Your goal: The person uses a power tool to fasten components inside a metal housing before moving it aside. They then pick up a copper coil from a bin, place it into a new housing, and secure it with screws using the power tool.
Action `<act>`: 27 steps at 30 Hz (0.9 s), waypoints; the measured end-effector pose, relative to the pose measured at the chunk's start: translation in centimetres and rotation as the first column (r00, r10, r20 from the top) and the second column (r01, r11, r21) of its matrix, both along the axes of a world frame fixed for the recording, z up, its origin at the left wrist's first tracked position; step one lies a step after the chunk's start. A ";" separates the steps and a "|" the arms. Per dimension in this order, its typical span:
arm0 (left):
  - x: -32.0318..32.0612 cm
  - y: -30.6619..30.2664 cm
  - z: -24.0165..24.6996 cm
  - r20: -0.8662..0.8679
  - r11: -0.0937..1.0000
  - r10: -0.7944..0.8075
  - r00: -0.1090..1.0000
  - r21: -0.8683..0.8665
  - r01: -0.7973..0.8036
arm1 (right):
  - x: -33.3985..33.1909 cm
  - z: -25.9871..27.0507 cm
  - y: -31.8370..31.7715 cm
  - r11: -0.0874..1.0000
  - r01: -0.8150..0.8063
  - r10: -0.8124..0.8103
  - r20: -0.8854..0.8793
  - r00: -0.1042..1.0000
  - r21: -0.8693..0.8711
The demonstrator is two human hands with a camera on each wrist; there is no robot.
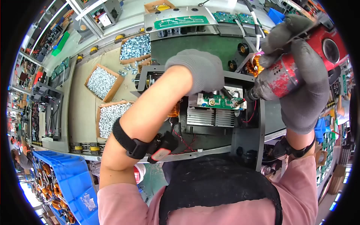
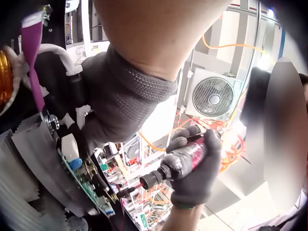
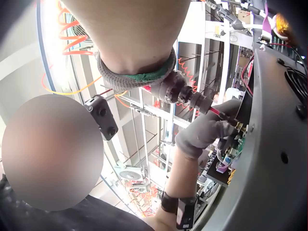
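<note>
My right hand point(image 1: 309, 82), in a grey glove, grips a worn red power screwdriver point(image 1: 279, 77). The tool lies almost level, its red-ringed bit point(image 3: 216, 112) meeting the end of a green circuit board point(image 1: 221, 102). That board sits on a finned aluminium heatsink point(image 1: 210, 117) inside a dark metal housing point(image 1: 247, 138). Over the board's far side, my gloved left hand point(image 1: 200, 71) is curled round a short black cable point(image 1: 226, 93), which comes out below it toward the bit. Most of the left fingertips are hidden in the head view.
Cardboard boxes of screws point(image 1: 101, 83) stand left of the housing, with loose screws near a further box point(image 1: 135, 48). A copper coil point(image 1: 255, 65) sits by the housing's far right corner. Behind lies a metal panel point(image 1: 180, 15). A blue bin point(image 1: 71, 180) holds coils at lower left.
</note>
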State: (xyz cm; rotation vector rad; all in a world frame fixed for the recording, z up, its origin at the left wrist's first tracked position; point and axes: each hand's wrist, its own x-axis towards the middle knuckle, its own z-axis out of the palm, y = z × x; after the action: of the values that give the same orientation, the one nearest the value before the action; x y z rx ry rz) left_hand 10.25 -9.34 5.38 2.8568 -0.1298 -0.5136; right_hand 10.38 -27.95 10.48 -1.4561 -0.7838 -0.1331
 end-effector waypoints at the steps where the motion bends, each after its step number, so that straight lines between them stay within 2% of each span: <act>1: -0.1 -0.3 0.0 0.002 1.000 -0.008 1.000 0.029 0.008 | 0.1 0.2 0.1 1.000 -0.004 0.004 0.005 1.000 -0.008; 3: -0.3 -0.4 0.3 0.006 0.999 -0.010 1.000 0.047 0.009 | 0.5 0.7 0.5 0.968 -0.208 0.230 0.161 0.960 -0.141; 4: -0.3 -0.3 0.5 -0.010 1.000 -0.003 1.000 0.014 0.004 | 0.9 0.6 0.7 0.949 -0.298 0.312 0.183 0.932 -0.104; 5: -0.3 -0.1 0.7 -0.024 1.000 0.000 1.000 -0.017 0.000 | 0.9 0.6 0.7 0.947 -0.302 0.318 0.188 0.929 -0.112; 7: -0.4 -0.1 0.6 -0.023 1.000 0.018 1.000 -0.020 -0.019 | 0.4 0.4 0.5 0.960 -0.195 0.237 0.212 0.948 -0.202; 8: -0.4 -0.1 0.6 -0.021 0.999 0.029 0.999 -0.015 -0.030 | -0.1 0.3 0.5 0.945 -0.255 0.276 0.083 0.958 -0.207; 9: -0.3 0.0 0.4 -0.019 0.999 0.029 0.999 -0.015 -0.030 | -0.1 0.3 0.5 0.945 -0.254 0.276 0.086 0.957 -0.207; 12: -0.4 0.2 0.5 0.012 1.000 0.011 1.000 -0.011 -0.011 | -0.5 0.5 0.3 0.963 -0.113 0.159 0.176 0.971 -0.246; 13: -0.5 0.3 0.7 -0.038 0.999 0.009 0.999 -0.036 -0.011 | -0.8 1.0 0.3 0.964 -0.111 0.157 0.179 0.971 -0.243; 15: -0.6 1.1 1.1 -0.074 0.999 0.002 0.997 -0.042 -0.005 | -1.5 2.5 0.4 0.907 -0.297 0.235 -0.227 0.945 -0.298; 16: -0.6 2.3 0.6 0.022 0.978 -0.048 0.999 -0.200 0.052 | 0.4 1.8 1.2 0.914 -0.393 0.404 0.142 0.903 -0.103; 17: -0.4 3.7 0.0 0.126 0.931 -0.081 0.989 -0.346 0.120 | 0.7 2.3 0.4 0.925 -0.372 0.381 0.171 0.909 -0.082; 18: 0.0 5.0 0.2 0.306 0.884 -0.082 0.949 -0.418 0.211 | 0.8 2.8 0.0 0.914 -0.403 0.394 0.138 0.909 0.048; 19: 0.1 6.2 0.5 0.121 0.696 0.122 0.985 -0.718 0.002 | 0.7 3.4 -0.5 0.889 -0.422 0.409 0.102 0.907 0.178; 21: 0.7 7.1 -0.1 0.121 0.469 0.363 0.924 -0.881 -0.069 | 1.2 3.8 -1.5 0.860 -0.464 0.448 0.120 0.886 0.214; 22: 1.1 6.9 -0.6 0.126 0.478 0.361 0.924 -0.876 -0.067 | 1.4 3.8 -2.0 0.915 -0.325 0.283 0.191 0.940 0.239; 23: 0.6 5.4 0.4 0.015 0.252 0.424 0.905 -0.962 -0.102 | 1.8 3.9 -2.6 0.944 -0.180 0.107 0.259 0.960 0.276; 24: 0.3 4.4 1.4 -0.106 0.011 0.455 0.884 -0.992 -0.125 | 2.4 3.7 -3.3 0.941 -0.152 0.069 0.267 0.961 0.304; 25: 0.0 3.9 2.0 -0.099 0.022 0.452 0.887 -0.992 -0.122 | 2.9 3.9 -3.8 0.938 -0.148 0.062 0.271 0.961 0.313; 27: -0.6 3.3 3.1 0.025 0.353 0.420 0.907 -0.926 -0.138 | 3.8 4.2 -4.4 0.804 -0.525 0.416 0.366 0.833 0.280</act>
State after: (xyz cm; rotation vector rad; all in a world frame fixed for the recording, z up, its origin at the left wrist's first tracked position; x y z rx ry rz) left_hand 9.64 -6.02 8.52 1.7254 0.0480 0.0647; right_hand 14.17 -32.40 14.67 -0.8507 -1.2730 -0.1004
